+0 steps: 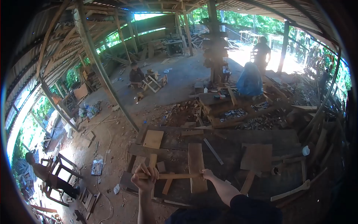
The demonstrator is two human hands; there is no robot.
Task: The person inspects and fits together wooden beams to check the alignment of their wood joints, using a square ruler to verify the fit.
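A narrow wooden strip [179, 176] runs crosswise in front of me. My left hand [146, 178] is closed around its left end, fingers bent over the wood. The right end is pinched in my right hand [209, 174], with the arm stretched out over the bench. Beneath the strip, a longer plank [196, 156] lies lengthwise on the dark workbench [231, 139]. A metal ruler [213, 151] rests at an angle just right of that plank. Near my left hand are a flat light-coloured board [153, 139] and several short wood pieces.
On the bench's right lie a squarish board [256, 156], a white cup [305, 151] and a curved wooden piece [291, 190]. A second bench [212, 100] with scraps stands beyond. One person [136, 75] sits mid-floor, another [39, 172] is by a chair frame, a third [262, 52] stands far right.
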